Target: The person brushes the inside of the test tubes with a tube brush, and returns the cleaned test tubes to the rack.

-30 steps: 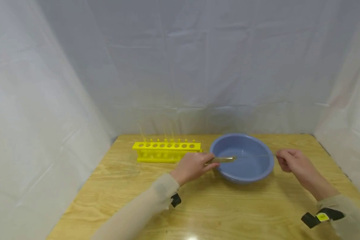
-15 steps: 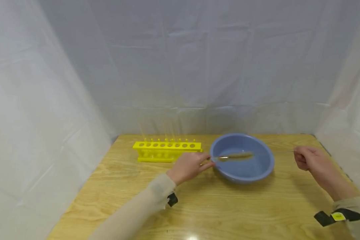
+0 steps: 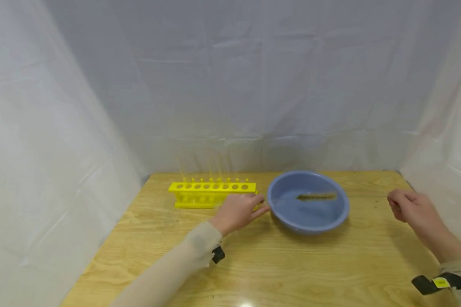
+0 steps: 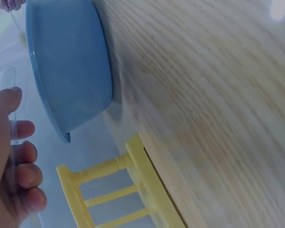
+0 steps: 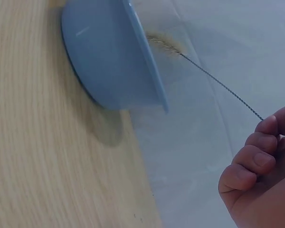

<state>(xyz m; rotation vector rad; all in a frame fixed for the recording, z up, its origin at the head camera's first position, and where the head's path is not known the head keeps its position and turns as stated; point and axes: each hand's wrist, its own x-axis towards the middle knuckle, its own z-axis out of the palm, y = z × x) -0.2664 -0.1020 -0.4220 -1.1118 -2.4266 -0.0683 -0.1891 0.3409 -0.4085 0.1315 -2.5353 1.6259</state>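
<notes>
My left hand (image 3: 236, 211) grips a clear glass test tube (image 4: 7, 78), held level with one end reaching the left rim of the blue basin (image 3: 308, 230). Out to the right of the basin, my right hand (image 3: 415, 213) pinches the thin twisted-wire handle of a test tube brush (image 3: 318, 196). Its tan bristles lie level over the basin, apart from the tube. In the right wrist view the wire (image 5: 223, 85) runs from thumb and finger to the bristles, partly hidden behind the basin's rim.
A yellow test tube rack (image 3: 213, 186) stands behind the left hand, with several clear tubes or pegs rising from it. The wooden table (image 3: 253, 264) is bordered by white plastic sheeting (image 3: 230, 94) at the back and sides.
My right hand has moved right, drawing the brush out of the test tube until its bristles show bare over the basin. The left hand has shifted slightly left with the tube.
</notes>
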